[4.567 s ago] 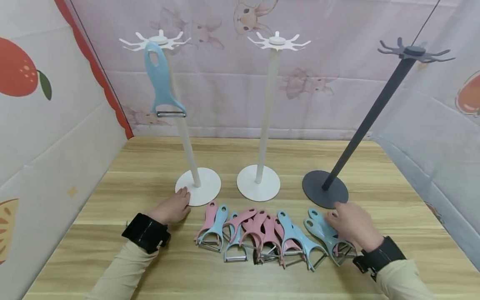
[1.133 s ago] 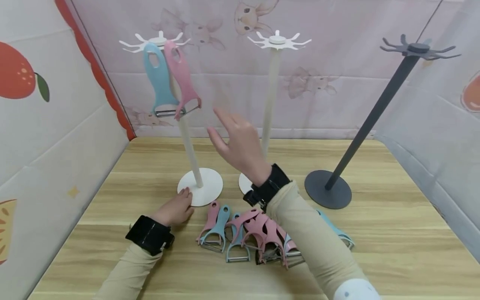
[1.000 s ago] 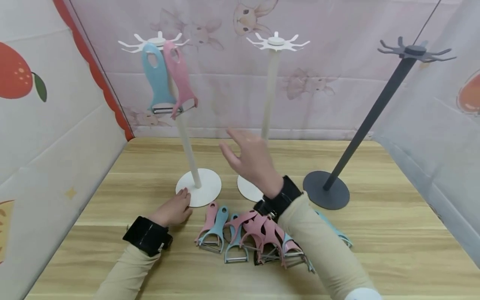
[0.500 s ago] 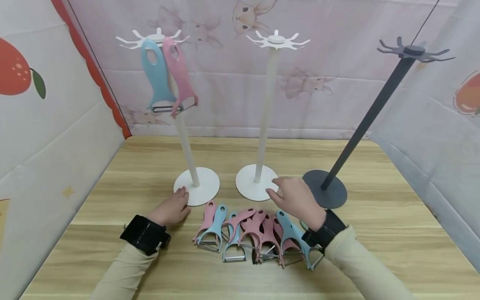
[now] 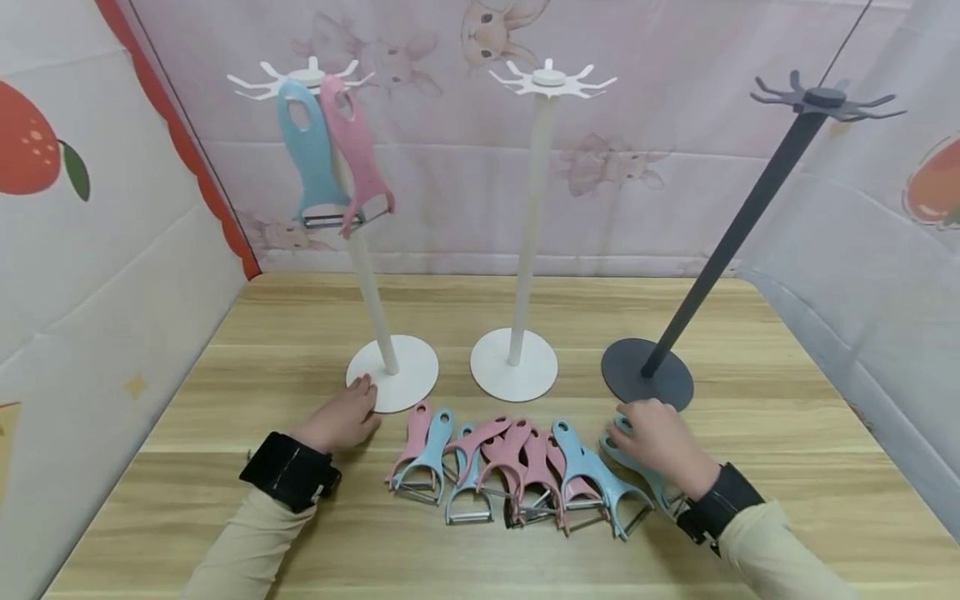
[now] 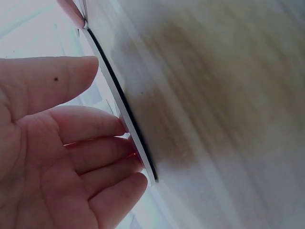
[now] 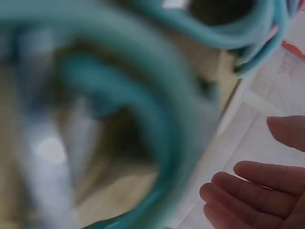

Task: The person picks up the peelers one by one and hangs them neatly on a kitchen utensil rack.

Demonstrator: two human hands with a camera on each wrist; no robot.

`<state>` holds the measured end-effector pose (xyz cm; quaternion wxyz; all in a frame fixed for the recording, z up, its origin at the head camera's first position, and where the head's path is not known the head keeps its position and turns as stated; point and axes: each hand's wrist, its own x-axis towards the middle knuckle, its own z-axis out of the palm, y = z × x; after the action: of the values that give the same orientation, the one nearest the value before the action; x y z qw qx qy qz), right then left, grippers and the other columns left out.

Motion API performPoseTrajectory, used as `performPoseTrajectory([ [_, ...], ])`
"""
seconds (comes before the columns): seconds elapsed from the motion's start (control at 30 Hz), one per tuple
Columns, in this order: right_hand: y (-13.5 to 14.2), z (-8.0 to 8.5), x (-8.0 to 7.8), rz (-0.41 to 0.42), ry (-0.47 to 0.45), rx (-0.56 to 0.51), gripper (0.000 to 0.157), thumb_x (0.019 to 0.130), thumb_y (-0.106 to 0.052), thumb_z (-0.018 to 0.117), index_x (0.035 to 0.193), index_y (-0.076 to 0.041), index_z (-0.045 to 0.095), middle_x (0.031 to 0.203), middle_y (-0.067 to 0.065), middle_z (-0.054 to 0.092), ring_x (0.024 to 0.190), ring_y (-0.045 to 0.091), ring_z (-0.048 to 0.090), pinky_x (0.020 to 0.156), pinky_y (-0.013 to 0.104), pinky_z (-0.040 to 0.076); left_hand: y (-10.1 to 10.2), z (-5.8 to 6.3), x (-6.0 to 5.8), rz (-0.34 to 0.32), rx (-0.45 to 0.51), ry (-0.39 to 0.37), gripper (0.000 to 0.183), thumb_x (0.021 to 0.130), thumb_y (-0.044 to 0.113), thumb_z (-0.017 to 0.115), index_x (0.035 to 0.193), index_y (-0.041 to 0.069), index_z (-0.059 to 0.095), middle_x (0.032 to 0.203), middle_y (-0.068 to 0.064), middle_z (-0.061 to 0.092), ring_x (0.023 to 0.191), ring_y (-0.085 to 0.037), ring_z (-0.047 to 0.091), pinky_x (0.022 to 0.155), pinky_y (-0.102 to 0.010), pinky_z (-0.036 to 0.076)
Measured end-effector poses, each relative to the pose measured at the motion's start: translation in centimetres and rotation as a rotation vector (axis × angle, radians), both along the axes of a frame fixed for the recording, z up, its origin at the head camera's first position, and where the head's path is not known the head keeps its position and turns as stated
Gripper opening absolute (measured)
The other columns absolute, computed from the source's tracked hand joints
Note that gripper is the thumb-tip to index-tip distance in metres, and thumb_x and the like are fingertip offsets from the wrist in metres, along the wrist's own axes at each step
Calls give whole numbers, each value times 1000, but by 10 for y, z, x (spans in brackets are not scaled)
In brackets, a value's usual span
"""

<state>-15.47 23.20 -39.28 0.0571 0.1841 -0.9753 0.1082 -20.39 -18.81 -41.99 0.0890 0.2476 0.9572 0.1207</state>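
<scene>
My left hand (image 5: pixel 337 421) rests its fingers on the round base (image 5: pixel 412 375) of the left white stand; in the left wrist view the fingertips (image 6: pixel 136 162) lie at the base's edge, thumb apart. Over the right end of a row of peelers is my right hand (image 5: pixel 663 442), right above a light blue peeler (image 5: pixel 630 460) it partly hides. The right wrist view has its fingers (image 7: pixel 257 191) extended and thumb apart, a blurred blue peeler (image 7: pixel 183 138) close to the camera. From the left stand's hooks hang a blue peeler (image 5: pixel 311 158) and a pink peeler (image 5: pixel 356 154).
Several pink and blue peelers (image 5: pixel 517 450) lie overlapping in front of the stands. A second white stand (image 5: pixel 525 250) stands in the middle, a dark grey stand (image 5: pixel 738 233) leans in view at right. Printed cloth walls (image 5: pixel 450 208) enclose the wooden table (image 5: pixel 225 392).
A pink peeler from the pile's right end now hangs beside the blue one on the left stand. My right hand has come back down to the right end; my left hand stays on the base.
</scene>
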Motion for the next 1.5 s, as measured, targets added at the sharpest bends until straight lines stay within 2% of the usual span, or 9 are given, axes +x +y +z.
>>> performPoseTrajectory([
  [0.13, 13, -8, 5, -18, -62, 29, 28, 78, -10, 66, 58, -11, 47, 52, -6, 28, 44, 7, 30, 41, 22, 26, -1, -3, 1, -5, 8, 7, 49, 88, 8, 49, 121, -27, 36, 127, -47, 28, 121, -54, 28, 101, -55, 26],
  [0.27, 20, -12, 7, -24, -82, 49, 21, 76, -6, 66, 61, -10, 52, 52, -6, 35, 46, 8, 33, 43, 23, 28, -1, -3, 2, -2, 9, 7, 49, 88, 8, 50, 121, -26, 37, 127, -47, 28, 121, -54, 28, 100, -55, 26],
  [0.43, 23, -15, 7, -49, -112, 49, 16, 72, -1, 65, 64, -8, 53, 53, -6, 30, 46, 8, 32, 43, 22, 26, 0, 0, 2, 7, 6, -3, 48, 88, 7, 49, 121, -26, 36, 128, -46, 28, 122, -53, 28, 101, -55, 25],
  [0.77, 21, -15, 5, -65, -131, 39, 16, 72, -1, 66, 64, -8, 53, 52, -4, 34, 45, 8, 35, 42, 21, 29, 2, 4, 2, 2, 1, 7, 48, 88, 7, 49, 120, -26, 37, 127, -46, 29, 122, -53, 29, 101, -55, 26],
  [0.87, 20, -13, 2, -52, -82, 28, 14, 73, 0, 65, 66, -6, 55, 54, -3, 39, 46, 9, 38, 41, 22, 31, 1, 5, 3, -3, -1, 13, 48, 88, 7, 49, 120, -26, 37, 127, -46, 29, 121, -53, 29, 100, -55, 26],
  [1.07, 11, -5, -3, -14, 94, 35, 9, 72, 3, 66, 77, 1, 58, 56, 0, 45, 48, 11, 39, 41, 25, 33, 2, 6, 4, -8, 1, 9, 48, 87, 7, 50, 120, -26, 38, 127, -46, 30, 121, -53, 29, 100, -54, 27],
  [1.2, 1, 4, -6, 16, 182, 1, 25, 73, 3, 67, 96, 9, 61, 63, 6, 54, 51, 13, 47, 43, 27, 39, 3, 7, 4, -7, 1, -3, 48, 87, 7, 50, 121, -26, 37, 127, -46, 29, 121, -53, 29, 101, -54, 26],
  [1.3, -10, 13, -9, 51, 240, -51, 37, 74, 1, 69, 107, 12, 59, 75, 14, 62, 60, 20, 58, 50, 32, 48, 3, 7, 4, -6, 2, -4, 48, 87, 7, 49, 120, -26, 37, 127, -46, 29, 121, -53, 29, 101, -54, 26],
  [1.5, -37, 35, -19, 142, 440, -156, 42, 73, -1, 73, 110, 11, 59, 86, 19, 65, 73, 30, 64, 58, 38, 52, 3, 6, 3, 2, 2, -3, 48, 88, 7, 49, 120, -26, 37, 127, -46, 29, 122, -53, 28, 101, -54, 25],
])
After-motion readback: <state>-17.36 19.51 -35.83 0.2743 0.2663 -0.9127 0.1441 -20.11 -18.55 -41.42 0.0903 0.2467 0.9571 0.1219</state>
